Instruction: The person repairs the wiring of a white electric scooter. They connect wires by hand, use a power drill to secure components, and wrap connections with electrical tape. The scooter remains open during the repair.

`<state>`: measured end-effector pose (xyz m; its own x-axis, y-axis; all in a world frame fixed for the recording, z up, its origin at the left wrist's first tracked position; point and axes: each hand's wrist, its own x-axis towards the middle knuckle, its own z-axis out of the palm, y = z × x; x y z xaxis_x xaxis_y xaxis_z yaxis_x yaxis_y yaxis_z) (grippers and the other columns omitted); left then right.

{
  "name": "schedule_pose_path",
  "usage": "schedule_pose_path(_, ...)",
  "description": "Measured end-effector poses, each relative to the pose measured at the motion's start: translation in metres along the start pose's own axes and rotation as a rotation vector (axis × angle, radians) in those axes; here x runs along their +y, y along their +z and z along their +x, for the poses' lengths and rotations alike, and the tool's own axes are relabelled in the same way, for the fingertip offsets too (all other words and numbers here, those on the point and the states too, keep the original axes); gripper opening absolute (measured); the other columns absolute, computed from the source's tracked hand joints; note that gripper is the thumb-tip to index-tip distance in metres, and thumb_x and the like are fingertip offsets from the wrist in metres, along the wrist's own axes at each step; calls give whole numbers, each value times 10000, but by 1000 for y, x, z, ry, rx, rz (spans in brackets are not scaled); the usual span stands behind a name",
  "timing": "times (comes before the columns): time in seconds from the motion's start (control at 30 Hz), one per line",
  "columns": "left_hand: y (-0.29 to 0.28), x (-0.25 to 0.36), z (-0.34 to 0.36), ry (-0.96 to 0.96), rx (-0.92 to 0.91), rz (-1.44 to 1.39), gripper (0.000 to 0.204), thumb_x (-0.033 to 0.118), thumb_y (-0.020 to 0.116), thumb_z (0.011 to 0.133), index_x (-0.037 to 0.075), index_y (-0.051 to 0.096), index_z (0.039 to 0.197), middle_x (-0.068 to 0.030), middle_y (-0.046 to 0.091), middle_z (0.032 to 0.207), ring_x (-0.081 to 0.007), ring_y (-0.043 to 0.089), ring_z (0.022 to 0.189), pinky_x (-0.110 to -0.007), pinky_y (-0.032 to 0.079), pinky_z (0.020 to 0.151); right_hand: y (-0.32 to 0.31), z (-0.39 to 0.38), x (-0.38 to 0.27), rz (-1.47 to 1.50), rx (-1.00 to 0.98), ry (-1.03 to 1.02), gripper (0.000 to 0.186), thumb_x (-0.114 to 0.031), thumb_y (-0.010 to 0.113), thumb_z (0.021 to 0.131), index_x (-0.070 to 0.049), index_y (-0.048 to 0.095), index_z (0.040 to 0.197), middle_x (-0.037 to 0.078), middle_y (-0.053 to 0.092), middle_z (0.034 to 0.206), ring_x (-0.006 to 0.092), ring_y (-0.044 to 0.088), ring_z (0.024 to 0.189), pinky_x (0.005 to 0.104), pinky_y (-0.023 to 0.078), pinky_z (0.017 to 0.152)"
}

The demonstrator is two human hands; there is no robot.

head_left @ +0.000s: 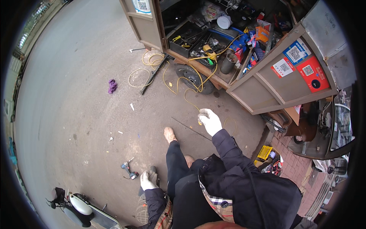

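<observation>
My right hand [210,121], in a white glove, is raised in front of me with its fingers closed on a thin yellow hose [188,100]. The hose loops down to it from the open cart, and a short yellow bit shows below the fingers. Lower down on the left is my left hand [147,181], also gloved in white. Its fingers look curled; whatever may be in them is hidden. A dark grey thing [153,173] that I cannot make out lies beside it. Just left of that hand, a blue cordless drill [129,170] rests on the pavement.
An open cart [213,70] full of tools stands ahead, its right door [263,86] swung out. By its wheel [190,78] lies a black bar [154,74]. A thin dark rod [190,128] is near my foot. A box of parts [272,162] stands right; a scooter [82,208] lower left.
</observation>
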<state>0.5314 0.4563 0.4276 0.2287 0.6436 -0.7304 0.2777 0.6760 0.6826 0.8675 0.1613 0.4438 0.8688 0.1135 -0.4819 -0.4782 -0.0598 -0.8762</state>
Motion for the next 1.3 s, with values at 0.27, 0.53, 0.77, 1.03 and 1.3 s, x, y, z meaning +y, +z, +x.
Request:
schedule_pose_path(0.27,124,149,122,94,-134,-71,322,275,716,1001,33,644,1202,-164,731,1080,-302,741,943,-440,629,880,17,99,-81,-27,220,-110,381,-37,644,1012,23,588,1384,119,710,1171,151,672,975,295,570,863)
schedule_pose_path(0.53,159,191,149,142,-29,-133,273,252,666,1020,27,651,1175,-157,725,1030,-300,730,894,-451,624,839,81,207,-129,-19,-18,13,327,-14,634,1024,23,614,1348,125,710,1148,178,704,948,290,588,827)
schedule_pose_path(0.77,170,164,113,91,202,-270,268,189,613,1062,-6,651,1242,-157,711,1127,-277,722,992,-441,604,892,179,322,-163,-161,-318,9,432,-128,631,1034,60,566,1417,176,722,1187,244,731,1013,348,605,908)
schedule_pose_path(1.03,202,140,99,-55,426,-593,199,142,592,1076,16,676,1205,-113,738,1075,-197,709,925,-350,591,859,310,365,-180,-407,-640,27,433,-188,682,1046,16,572,1411,174,693,1237,260,715,1084,359,594,947)
schedule_pose_path(1.3,155,166,130,52,506,-806,205,72,580,1063,-3,660,1235,-129,728,1130,-228,717,1027,-384,600,943,475,305,-167,-632,-920,60,423,-189,649,1062,41,564,1406,224,687,1263,282,724,1085,376,609,944)
